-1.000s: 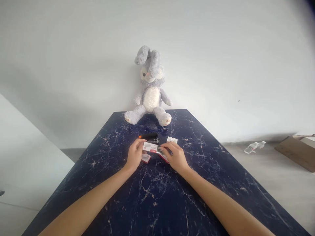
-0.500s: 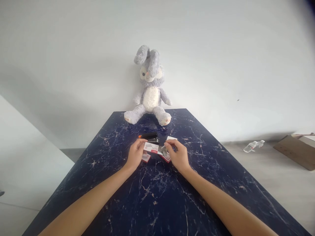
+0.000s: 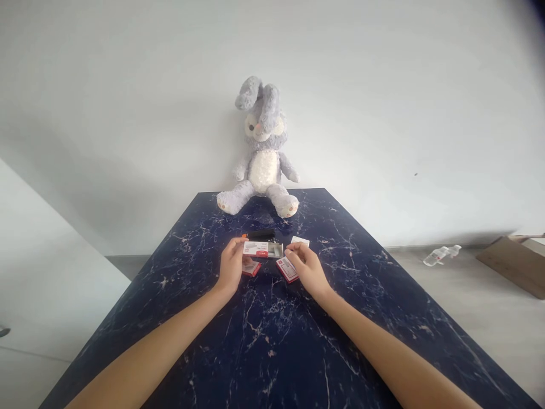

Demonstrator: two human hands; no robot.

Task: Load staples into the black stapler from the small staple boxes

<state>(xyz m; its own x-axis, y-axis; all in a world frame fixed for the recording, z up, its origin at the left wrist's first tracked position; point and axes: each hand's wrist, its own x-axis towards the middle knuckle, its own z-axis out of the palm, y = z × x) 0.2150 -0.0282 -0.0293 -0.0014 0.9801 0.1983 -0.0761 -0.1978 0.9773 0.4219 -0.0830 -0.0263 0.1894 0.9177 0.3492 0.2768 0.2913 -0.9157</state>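
Observation:
My left hand point(image 3: 231, 262) grips the left end of a small white-and-red staple box point(image 3: 256, 249). Its inner tray point(image 3: 275, 250) is slid partly out to the right. Close to the tray's end is my right hand point(image 3: 307, 267), thumb and forefinger pinched together; whatever may be between them is too small to make out. Below the held box lies a second red-and-white box point(image 3: 251, 268), partly behind my left fingers. Another such box point(image 3: 286, 270) rests beside my right hand. Behind the held box is a black stapler point(image 3: 261, 234) with an orange end, partly covered.
A white card or box point(image 3: 300, 241) lies beyond my right hand. At the far edge of the dark blue marbled table point(image 3: 259, 369), a grey plush rabbit point(image 3: 264, 170) sits against the wall. Clear plastic bottles point(image 3: 441, 255) and a cardboard box point(image 3: 513, 264) are on the floor at right.
The staple box has been turned level, with its tray facing me more. My right fingers have drawn slightly away from the tray, uncovering more of the box below them.

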